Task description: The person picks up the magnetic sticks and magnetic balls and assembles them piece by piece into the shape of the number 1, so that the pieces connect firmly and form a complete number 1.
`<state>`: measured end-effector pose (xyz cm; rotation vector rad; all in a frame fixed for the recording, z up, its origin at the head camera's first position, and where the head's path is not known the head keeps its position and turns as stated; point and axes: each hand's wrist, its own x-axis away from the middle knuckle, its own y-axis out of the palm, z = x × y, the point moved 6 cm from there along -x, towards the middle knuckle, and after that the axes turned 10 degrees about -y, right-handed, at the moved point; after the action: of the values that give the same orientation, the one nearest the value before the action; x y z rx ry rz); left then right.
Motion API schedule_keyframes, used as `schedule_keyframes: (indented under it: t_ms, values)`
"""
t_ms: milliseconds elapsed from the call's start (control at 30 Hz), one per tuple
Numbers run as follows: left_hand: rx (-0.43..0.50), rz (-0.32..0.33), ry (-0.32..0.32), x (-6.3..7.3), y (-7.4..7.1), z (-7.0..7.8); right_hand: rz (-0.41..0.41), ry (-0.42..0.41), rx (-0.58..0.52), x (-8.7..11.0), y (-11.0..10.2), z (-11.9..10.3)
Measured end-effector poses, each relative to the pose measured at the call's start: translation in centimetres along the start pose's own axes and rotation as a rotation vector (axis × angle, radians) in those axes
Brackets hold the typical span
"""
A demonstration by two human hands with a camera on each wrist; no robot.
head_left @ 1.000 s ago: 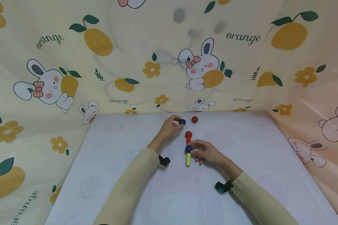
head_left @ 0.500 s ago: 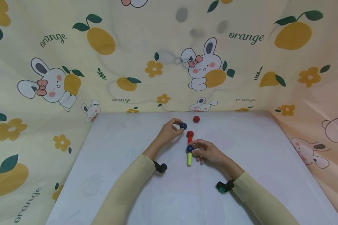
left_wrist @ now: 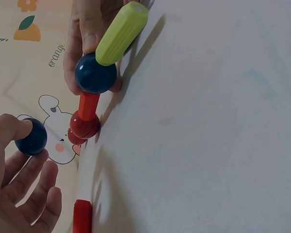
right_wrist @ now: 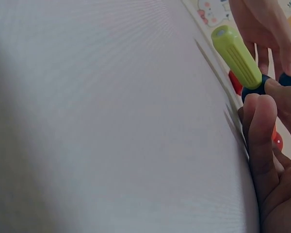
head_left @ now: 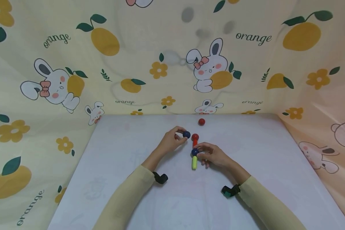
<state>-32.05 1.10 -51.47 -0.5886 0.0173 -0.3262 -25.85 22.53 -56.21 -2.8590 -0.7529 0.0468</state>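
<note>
Between thumb and fingertips my left hand [head_left: 170, 140] pinches a loose dark blue ball [head_left: 186, 134]. Just to its right lies a joined toy chain: a red ball [head_left: 195, 137], a short red rod [head_left: 195, 143], a second blue ball [left_wrist: 95, 73] and a ridged yellow-green rod [head_left: 194, 163]. That second blue ball is gripped by my right hand [head_left: 214, 155], whose fingers partly cover it in the right wrist view. The yellow-green rod points toward the front of the table, and the red ball sits at the chain's far end, close to the held loose ball.
Another red ball [head_left: 201, 121] lies near the back edge of the white table [head_left: 172, 204]. In the left wrist view a loose red rod [left_wrist: 82, 216] lies near my left hand. A patterned cloth [head_left: 149, 41] with rabbits and oranges rises behind the table.
My left hand has come nearer, from the back of the table toward the front, bringing the loose blue ball beside the chain's red end. My right hand keeps its grip in place.
</note>
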Motion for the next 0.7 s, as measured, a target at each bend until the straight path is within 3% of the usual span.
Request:
schedule_keyframes:
  t_ms: [267, 700]
  values:
    - [-0.033, -0.010, 0.012, 1.3, -0.2, -0.2, -0.001, -0.003, -0.003, 0.1, 0.0, -0.2]
    - [-0.087, -0.101, -0.073, 3.0, -0.1, -0.8, -0.008, -0.010, 0.005, 0.0, 0.0, 0.1]
